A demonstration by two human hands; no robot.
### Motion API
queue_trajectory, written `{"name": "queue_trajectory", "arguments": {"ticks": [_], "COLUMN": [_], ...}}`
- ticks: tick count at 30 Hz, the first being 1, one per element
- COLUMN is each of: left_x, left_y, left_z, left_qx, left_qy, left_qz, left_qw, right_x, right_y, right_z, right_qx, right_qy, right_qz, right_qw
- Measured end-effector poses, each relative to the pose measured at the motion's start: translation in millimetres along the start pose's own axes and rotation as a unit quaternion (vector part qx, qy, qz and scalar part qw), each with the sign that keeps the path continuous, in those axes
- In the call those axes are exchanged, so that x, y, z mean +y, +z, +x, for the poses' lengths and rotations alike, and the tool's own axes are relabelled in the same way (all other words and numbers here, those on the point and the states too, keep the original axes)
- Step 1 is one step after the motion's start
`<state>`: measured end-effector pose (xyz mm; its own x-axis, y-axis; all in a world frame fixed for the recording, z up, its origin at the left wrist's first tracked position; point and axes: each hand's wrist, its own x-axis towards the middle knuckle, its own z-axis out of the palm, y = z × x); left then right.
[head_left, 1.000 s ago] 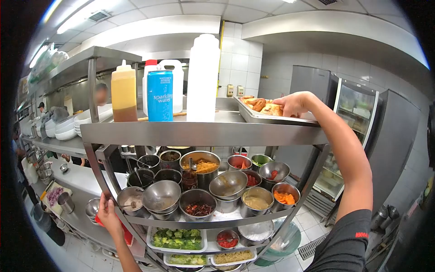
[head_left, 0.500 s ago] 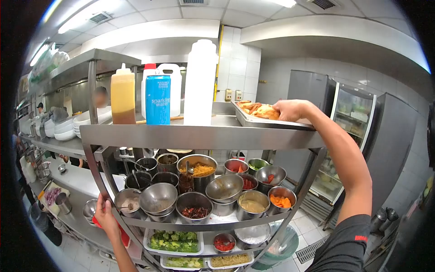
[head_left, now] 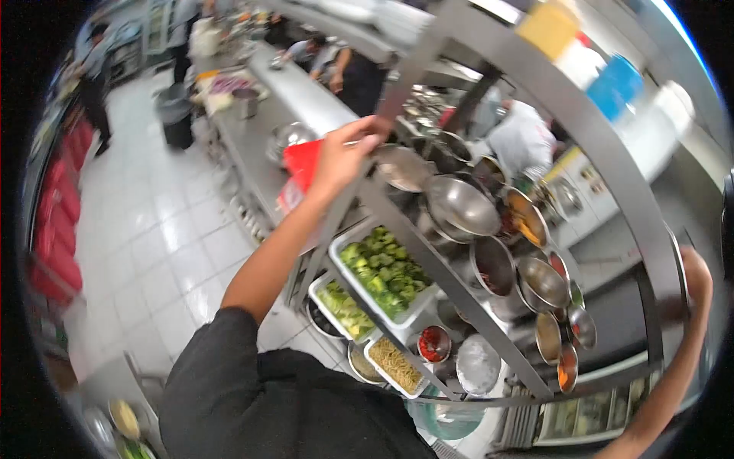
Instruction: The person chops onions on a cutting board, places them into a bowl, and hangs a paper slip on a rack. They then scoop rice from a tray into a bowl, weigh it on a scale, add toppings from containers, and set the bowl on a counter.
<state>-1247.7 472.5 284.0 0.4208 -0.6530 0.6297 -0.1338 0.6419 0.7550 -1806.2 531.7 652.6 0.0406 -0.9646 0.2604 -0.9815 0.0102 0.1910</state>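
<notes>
My left hand (head_left: 342,159) is beside the left upright of a steel rack (head_left: 451,279); its fingers are bent together at the post, and what they grip is too small to make out. Just behind it is a red object (head_left: 303,162). My right hand (head_left: 694,277) is blurred at the far right, at the edge of a tray (head_left: 677,256) seen nearly edge-on; its fingers are mostly hidden. Between my hands the rack holds steel bowls (head_left: 462,208) of food. Lower down are white trays of broccoli (head_left: 388,274), chopped greens (head_left: 342,306) and noodles (head_left: 395,364).
A yellow bottle (head_left: 548,29) and a blue container (head_left: 616,86) stand on the top shelf. A steel counter (head_left: 264,145) runs along the left, with a dark bin (head_left: 174,107) beyond it. Several people are in the background, one at far left (head_left: 95,84).
The view has swung left and down and tilted. The tray's food, seen under my right hand before, is out of sight. My left hand has come close to the rack's upright, fingers drawn together.
</notes>
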Motion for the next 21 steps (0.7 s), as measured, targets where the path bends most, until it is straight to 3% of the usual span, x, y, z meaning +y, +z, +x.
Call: {"name": "queue_trajectory", "arguments": {"ticks": [2,4,10,18,21], "left_x": [-4.1,0.4,-3.4,-2.3,-49.8], "left_y": [3.8,8.1,-0.5,-87.9,-137.5], "left_z": [-1.6,-4.2,-6.3,-0.7,17.3], "left_qx": [0.047,0.063,0.070,0.156,0.207], "left_qy": [0.015,0.007,0.019,-0.034,-0.021], "left_qz": [-0.001,-0.018,-0.035,0.057,0.100], "left_qw": [0.999,0.998,0.997,0.986,0.973], "right_x": [-32.0,42.0,26.7,10.3,-14.6], "right_y": [-2.2,8.8,13.4,-2.0,-19.9], "right_z": [-20.8,8.3,8.1,-26.6,-44.5], "right_qx": [0.033,0.089,0.121,0.171,0.188], "right_qy": [0.034,-0.072,0.018,0.045,0.038], "right_qz": [-0.005,-0.033,0.031,0.089,0.112], "right_qw": [0.999,0.993,0.992,0.980,0.975]}}
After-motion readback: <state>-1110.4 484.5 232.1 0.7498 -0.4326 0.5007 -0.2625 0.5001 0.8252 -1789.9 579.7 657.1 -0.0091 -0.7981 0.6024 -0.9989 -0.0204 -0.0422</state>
